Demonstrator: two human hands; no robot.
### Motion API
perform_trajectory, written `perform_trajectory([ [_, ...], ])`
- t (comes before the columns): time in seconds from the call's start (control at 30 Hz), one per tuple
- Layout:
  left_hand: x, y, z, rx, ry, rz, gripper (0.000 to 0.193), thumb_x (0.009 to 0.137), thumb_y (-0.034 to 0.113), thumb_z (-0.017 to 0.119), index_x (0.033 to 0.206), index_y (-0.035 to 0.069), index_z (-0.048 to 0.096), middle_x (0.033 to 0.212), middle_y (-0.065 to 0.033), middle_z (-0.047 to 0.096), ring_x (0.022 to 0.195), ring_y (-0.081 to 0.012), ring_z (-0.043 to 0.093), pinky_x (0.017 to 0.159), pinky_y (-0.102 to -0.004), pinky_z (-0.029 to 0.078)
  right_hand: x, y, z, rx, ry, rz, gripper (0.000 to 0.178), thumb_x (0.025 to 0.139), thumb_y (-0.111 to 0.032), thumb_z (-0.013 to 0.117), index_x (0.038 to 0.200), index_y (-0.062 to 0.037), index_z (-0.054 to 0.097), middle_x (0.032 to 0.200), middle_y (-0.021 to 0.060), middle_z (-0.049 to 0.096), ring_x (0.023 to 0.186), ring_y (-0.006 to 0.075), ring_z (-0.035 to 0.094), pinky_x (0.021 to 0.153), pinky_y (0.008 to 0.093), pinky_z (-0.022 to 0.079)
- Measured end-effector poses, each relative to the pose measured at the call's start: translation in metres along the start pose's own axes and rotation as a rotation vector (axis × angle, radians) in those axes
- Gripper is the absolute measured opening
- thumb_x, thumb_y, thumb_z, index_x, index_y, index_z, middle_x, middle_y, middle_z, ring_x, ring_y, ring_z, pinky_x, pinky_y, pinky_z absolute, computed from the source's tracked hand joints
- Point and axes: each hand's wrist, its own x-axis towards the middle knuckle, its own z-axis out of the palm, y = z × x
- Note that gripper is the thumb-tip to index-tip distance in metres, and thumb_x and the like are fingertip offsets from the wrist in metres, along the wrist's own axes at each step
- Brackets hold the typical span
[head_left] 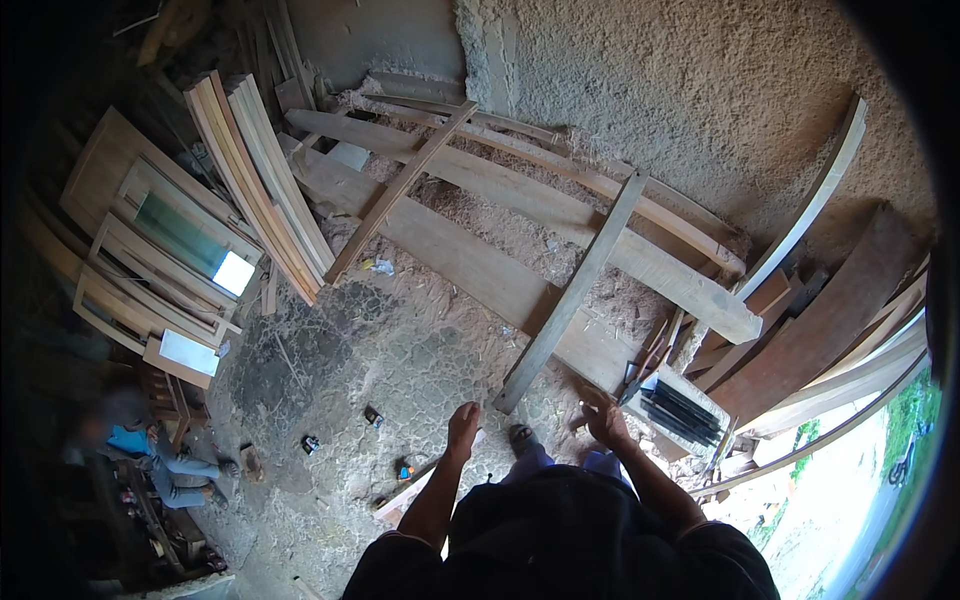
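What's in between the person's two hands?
In the head view, a dark shoe shows between the left hand and right hand, with a plank's end just beyond.

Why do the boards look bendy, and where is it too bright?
In the head view, the fisheye lens likely bends the wide brown board near the rim; also in the head view, the ground outside, lower right, is glaring white.

Left hand (462, 430), lower centre: fingers partly hidden. Black shirt (560, 540) cut by bottom edge. Seated person (165, 464), lower left: head blurred. Dark thing (899, 466), far right: too small to ID.
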Motion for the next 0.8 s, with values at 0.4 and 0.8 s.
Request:
perform_trajectory([
  [0.4,-0.065,-0.101,-0.139,-0.288,0.461,-0.097,0.037,0.092,0.026,0.066,0.116,-0.002,0.063,0.097,-0.0074,0.066,0.085,-0.0146,0.061,0.078,-0.0298,0.049,0.156,0.018,0.038,-0.188,0.361,0.242,0.070,0.085,-0.032,0.067,0.141,0.0006,0.042,0.130,0.0272,0.049,0.122,0.0432,0.049,0.102,0.0457,0.042],
  [0.8,0.061,0.017,-0.210,0.001,0.600,0.178,0.049,0.091,0.028,0.066,0.129,-0.001,0.056,0.127,-0.0190,0.061,0.110,-0.0283,0.062,0.095,-0.0378,0.048,0.224,-0.022,0.060,-0.349,0.369,0.435,0.106,0.074,-0.062,0.070,0.154,-0.0138,0.019,0.152,0.0245,0.029,0.138,0.0403,0.033,0.114,0.0500,0.026],
])
